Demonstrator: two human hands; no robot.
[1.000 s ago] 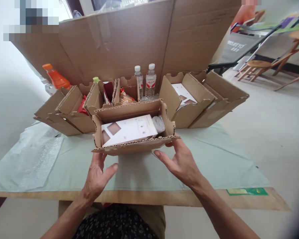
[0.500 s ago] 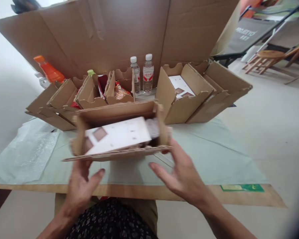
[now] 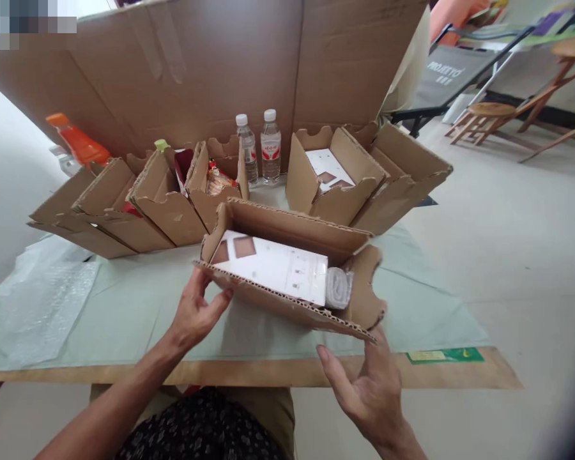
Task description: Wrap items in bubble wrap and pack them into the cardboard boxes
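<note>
Between my hands is an open cardboard box (image 3: pixel 278 303), angled so that its right end is nearer to me. Inside it lie a white carton (image 3: pixel 278 265) with brown squares and a roll of clear plastic wrap (image 3: pixel 338 287). My left hand (image 3: pixel 199 313) grips the box's left end, thumb along the near side and the other fingers partly hidden behind the cardboard. At the right end my right hand (image 3: pixel 371 377) holds the lower near corner, its thumb apart from the wall and its fingertips hidden by the box.
Behind stand several cardboard bins (image 3: pixel 167 214) with packaged goods, two water bottles (image 3: pixel 271 147), and another bin (image 3: pixel 335 198) holding a white carton. A tall cardboard panel (image 3: pixel 230 64) backs the table. Bubble wrap (image 3: pixel 52 306) lies at left on the green cloth (image 3: pixel 138 306).
The box has shifted right and turned, its right end swinging toward me. Both hands have moved with it, the right one lower and the left one farther up and right.
</note>
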